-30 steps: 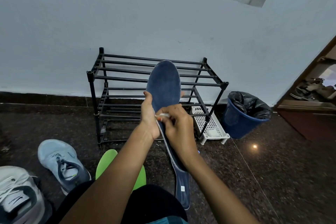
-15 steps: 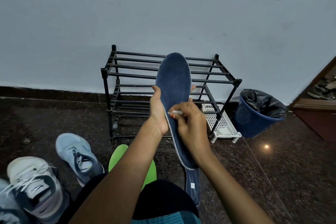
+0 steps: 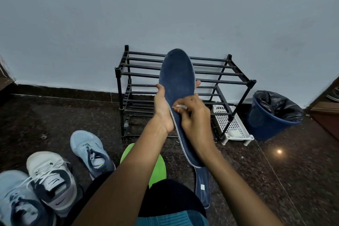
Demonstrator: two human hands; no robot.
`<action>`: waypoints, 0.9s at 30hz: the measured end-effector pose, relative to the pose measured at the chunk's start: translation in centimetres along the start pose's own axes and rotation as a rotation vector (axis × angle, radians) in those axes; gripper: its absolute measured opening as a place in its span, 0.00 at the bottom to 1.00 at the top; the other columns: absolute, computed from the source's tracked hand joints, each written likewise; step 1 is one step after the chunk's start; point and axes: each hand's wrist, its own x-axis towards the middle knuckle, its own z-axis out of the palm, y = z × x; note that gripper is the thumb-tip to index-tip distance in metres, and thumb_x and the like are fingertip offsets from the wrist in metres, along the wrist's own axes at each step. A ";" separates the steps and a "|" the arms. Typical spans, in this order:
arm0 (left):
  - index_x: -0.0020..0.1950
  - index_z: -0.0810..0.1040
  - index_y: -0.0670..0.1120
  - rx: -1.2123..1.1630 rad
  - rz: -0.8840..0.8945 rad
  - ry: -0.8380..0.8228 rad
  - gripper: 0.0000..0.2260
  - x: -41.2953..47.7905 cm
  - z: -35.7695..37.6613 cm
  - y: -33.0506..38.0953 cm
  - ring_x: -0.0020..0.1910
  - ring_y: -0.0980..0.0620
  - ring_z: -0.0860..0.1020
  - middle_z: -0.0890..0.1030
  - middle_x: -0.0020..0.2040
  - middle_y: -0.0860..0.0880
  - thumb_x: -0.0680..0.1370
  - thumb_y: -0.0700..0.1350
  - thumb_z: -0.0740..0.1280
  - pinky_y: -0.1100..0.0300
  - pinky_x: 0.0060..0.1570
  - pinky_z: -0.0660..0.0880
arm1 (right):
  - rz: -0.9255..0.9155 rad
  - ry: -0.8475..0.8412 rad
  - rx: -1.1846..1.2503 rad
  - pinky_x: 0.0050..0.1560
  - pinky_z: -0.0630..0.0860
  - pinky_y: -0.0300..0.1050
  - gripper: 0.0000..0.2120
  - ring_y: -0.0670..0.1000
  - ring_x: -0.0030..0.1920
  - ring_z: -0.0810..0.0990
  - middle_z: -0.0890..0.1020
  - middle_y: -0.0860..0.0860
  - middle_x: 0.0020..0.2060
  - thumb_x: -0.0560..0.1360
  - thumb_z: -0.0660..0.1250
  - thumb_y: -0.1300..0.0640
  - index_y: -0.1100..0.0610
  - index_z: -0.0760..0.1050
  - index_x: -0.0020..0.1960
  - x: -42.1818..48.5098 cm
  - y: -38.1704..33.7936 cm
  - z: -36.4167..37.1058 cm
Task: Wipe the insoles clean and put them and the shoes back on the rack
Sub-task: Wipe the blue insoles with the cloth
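**Both hands grip a dark blue insole**

The left hand [image 3: 162,108] clasps the dark blue insole [image 3: 178,86] from behind at mid-length; the right hand [image 3: 195,115] pinches a small white wipe [image 3: 180,106] against its face. Since a moment ago the grips are unchanged, while a third shoe [image 3: 16,202] has entered at lower left. The insole stands nearly upright, toe up, before the black rack [image 3: 238,80]. Both forearms reach forward.
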 end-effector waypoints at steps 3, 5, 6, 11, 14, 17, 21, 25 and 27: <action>0.61 0.76 0.42 -0.032 0.026 0.006 0.36 -0.3 -0.5 1.0 0.41 0.50 0.78 0.78 0.61 0.43 0.78 0.67 0.42 0.59 0.40 0.73 | -0.024 -0.051 0.088 0.45 0.67 0.25 0.10 0.46 0.41 0.76 0.79 0.54 0.39 0.68 0.66 0.72 0.59 0.80 0.41 -1.6 -1.0 0.1; 0.63 0.75 0.43 -0.034 0.049 0.021 0.34 -0.4 -0.6 1.4 0.40 0.50 0.77 0.78 0.61 0.43 0.78 0.66 0.43 0.59 0.37 0.73 | -0.046 -0.059 0.107 0.46 0.67 0.26 0.10 0.44 0.41 0.75 0.79 0.54 0.39 0.67 0.66 0.72 0.59 0.80 0.41 -2.2 -1.3 0.4; 0.63 0.74 0.43 -0.029 0.050 0.024 0.34 -0.6 -0.7 1.6 0.40 0.50 0.78 0.78 0.60 0.43 0.78 0.66 0.43 0.59 0.36 0.74 | -0.055 -0.057 0.100 0.45 0.68 0.26 0.10 0.45 0.41 0.75 0.79 0.54 0.39 0.67 0.66 0.71 0.59 0.80 0.41 -2.3 -1.4 0.6; 0.59 0.76 0.40 0.032 0.032 0.009 0.37 -1.5 -0.6 2.3 0.41 0.50 0.81 0.83 0.51 0.43 0.78 0.67 0.41 0.63 0.40 0.78 | -0.053 0.017 -0.020 0.43 0.64 0.26 0.10 0.52 0.40 0.74 0.75 0.52 0.37 0.68 0.65 0.73 0.60 0.80 0.40 0.2 -0.9 1.4; 0.51 0.81 0.39 0.055 0.047 0.020 0.38 -1.6 -0.8 2.5 0.37 0.52 0.82 0.84 0.43 0.43 0.79 0.65 0.42 0.64 0.35 0.78 | -0.048 0.074 -0.080 0.42 0.63 0.32 0.10 0.52 0.41 0.72 0.72 0.48 0.38 0.68 0.65 0.73 0.61 0.80 0.41 1.6 -0.4 2.0; 0.64 0.74 0.39 0.026 0.056 0.050 0.37 -1.8 -1.3 3.2 0.34 0.53 0.80 0.84 0.43 0.45 0.78 0.66 0.42 0.64 0.34 0.74 | -0.049 0.046 -0.046 0.43 0.64 0.29 0.10 0.51 0.41 0.72 0.74 0.50 0.38 0.69 0.65 0.73 0.61 0.79 0.42 1.1 -0.9 2.6; 0.64 0.73 0.41 0.015 0.056 0.052 0.36 -2.0 -1.6 3.5 0.43 0.48 0.80 0.81 0.55 0.43 0.78 0.66 0.42 0.58 0.44 0.78 | -0.039 -0.027 0.060 0.46 0.66 0.27 0.08 0.49 0.41 0.75 0.78 0.52 0.38 0.68 0.67 0.71 0.59 0.80 0.40 -0.9 -1.8 2.4; 0.67 0.71 0.40 -0.031 0.066 0.080 0.34 -2.2 -0.8 3.3 0.48 0.47 0.80 0.79 0.59 0.42 0.79 0.65 0.44 0.55 0.49 0.78 | 0.004 0.017 0.050 0.50 0.61 0.24 0.07 0.50 0.44 0.74 0.79 0.49 0.40 0.69 0.69 0.66 0.56 0.80 0.42 -1.3 -1.6 2.1; 0.68 0.69 0.41 -0.106 0.054 0.109 0.30 -2.1 -0.5 3.3 0.54 0.44 0.79 0.77 0.62 0.40 0.79 0.62 0.49 0.53 0.51 0.78 | 0.079 0.024 0.124 0.49 0.64 0.26 0.08 0.47 0.46 0.75 0.78 0.46 0.41 0.70 0.69 0.66 0.53 0.79 0.42 -1.0 -1.5 2.0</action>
